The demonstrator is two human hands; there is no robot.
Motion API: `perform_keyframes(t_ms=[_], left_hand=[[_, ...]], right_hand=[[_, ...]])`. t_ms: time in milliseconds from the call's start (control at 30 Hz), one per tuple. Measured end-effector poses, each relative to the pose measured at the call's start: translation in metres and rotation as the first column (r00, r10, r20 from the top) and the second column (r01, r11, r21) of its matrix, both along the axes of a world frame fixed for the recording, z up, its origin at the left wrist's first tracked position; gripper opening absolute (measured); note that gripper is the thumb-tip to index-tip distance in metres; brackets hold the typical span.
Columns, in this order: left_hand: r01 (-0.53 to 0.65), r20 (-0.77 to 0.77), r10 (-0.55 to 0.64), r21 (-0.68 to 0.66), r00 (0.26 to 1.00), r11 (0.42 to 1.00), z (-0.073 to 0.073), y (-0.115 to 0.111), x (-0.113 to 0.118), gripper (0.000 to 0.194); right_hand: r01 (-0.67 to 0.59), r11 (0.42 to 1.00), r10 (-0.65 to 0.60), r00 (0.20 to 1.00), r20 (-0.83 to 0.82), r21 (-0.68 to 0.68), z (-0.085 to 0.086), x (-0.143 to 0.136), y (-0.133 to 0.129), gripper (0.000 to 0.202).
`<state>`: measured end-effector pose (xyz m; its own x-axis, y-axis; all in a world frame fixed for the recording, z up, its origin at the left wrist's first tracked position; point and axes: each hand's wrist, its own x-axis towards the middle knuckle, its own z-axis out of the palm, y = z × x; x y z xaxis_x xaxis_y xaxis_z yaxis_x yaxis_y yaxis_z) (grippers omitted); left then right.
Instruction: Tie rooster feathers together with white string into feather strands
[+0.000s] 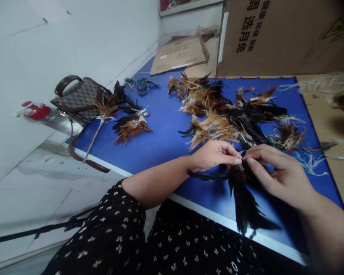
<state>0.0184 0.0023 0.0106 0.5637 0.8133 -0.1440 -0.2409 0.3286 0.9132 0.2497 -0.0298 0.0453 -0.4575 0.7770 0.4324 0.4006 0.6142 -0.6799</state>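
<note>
Dark feathers [243, 202] in the head view hang just below both hands, over the near edge of the blue tabletop [160, 130]. Left hand [213, 156] pinches a thin pale strip [241, 167] between thumb and finger; right hand [278, 173] meets it with thumb and forefinger drawn narrow, though whether they close on the strip cannot be told. Brown feather bunches [199, 101] lie beyond the hands, a patterned bag [84, 97] and a red-capped bottle [60, 122] well apart to the left.
</note>
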Motion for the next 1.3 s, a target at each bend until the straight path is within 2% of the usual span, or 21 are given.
perform_keyframes(t_ms=[67,200,267,367,500,600,700,767,833,933,1000,1133,1200,1300], left_hand=[[0.005,-0.006,-0.005,0.024,1.0,1.0,-0.001,-0.001,0.0,0.052],[0.005,-0.008,-0.004,0.123,1.0,0.992,-0.007,-0.002,0.001,0.047],[-0.019,-0.006,0.021,0.2,1.0,0.98,-0.009,-0.001,0.002,0.042],[-0.078,-0.019,0.091,0.362,0.996,0.929,-0.006,0.0,0.001,0.034],[-0.112,-0.104,0.212,0.588,0.972,0.801,0.003,0.0,-0.001,0.013],[-0.113,-0.157,0.29,0.674,0.944,0.73,0.005,-0.002,-0.001,0.008],[-0.108,-0.195,0.328,0.691,0.924,0.715,0.001,-0.004,0.0,0.006],[-0.117,-0.217,0.345,0.67,0.913,0.733,-0.003,-0.006,0.002,0.004],[-0.155,-0.208,0.343,0.603,0.916,0.782,-0.007,-0.007,0.005,0.005],[-0.187,-0.15,0.261,0.383,0.954,0.904,-0.01,-0.01,0.008,0.013],[-0.166,-0.129,0.201,0.239,0.971,0.957,-0.009,-0.012,0.008,0.017],[-0.086,-0.078,0.09,0.052,0.993,0.995,0.0,-0.011,0.002,0.027],[-0.031,-0.012,0.031,-0.005,0.999,0.999,0.002,-0.008,0.0,0.03],[-0.005,0.048,0.01,-0.085,0.999,0.996,0.001,-0.005,-0.001,0.034]], right_hand=[[0.074,0.997,-0.073,0.997,0.012,-0.017,-0.006,0.002,0.002,0.016],[0.032,0.962,-0.026,0.999,0.025,-0.27,-0.02,0.004,0.001,0.029],[0.031,0.947,-0.035,0.999,-0.008,-0.32,-0.022,0.003,0.0,0.031],[0.049,0.956,-0.069,0.996,-0.06,-0.288,-0.021,0.0,-0.001,0.031],[0.06,0.971,-0.078,0.994,-0.071,-0.233,-0.019,-0.002,0.0,0.027],[0.087,0.976,-0.099,0.994,-0.05,-0.197,-0.021,-0.003,0.0,0.026],[0.103,0.978,-0.114,0.992,-0.049,-0.179,-0.023,-0.004,-0.001,0.026],[0.118,0.979,-0.127,0.991,-0.044,-0.168,-0.022,-0.004,0.0,0.026],[0.123,0.984,-0.127,0.991,-0.028,-0.131,-0.021,-0.005,0.001,0.023],[0.093,0.995,-0.094,0.995,-0.025,-0.023,-0.019,-0.006,0.004,0.015],[0.078,0.997,-0.077,0.996,-0.036,0.03,-0.019,-0.007,0.006,0.012],[0.111,0.994,-0.111,0.994,-0.016,0.024,-0.021,-0.007,0.009,0.014],[0.128,0.992,-0.128,0.992,-0.006,0.004,-0.022,-0.006,0.009,0.016],[0.136,0.991,-0.136,0.991,-0.012,-0.019,-0.024,-0.005,0.009,0.019]])
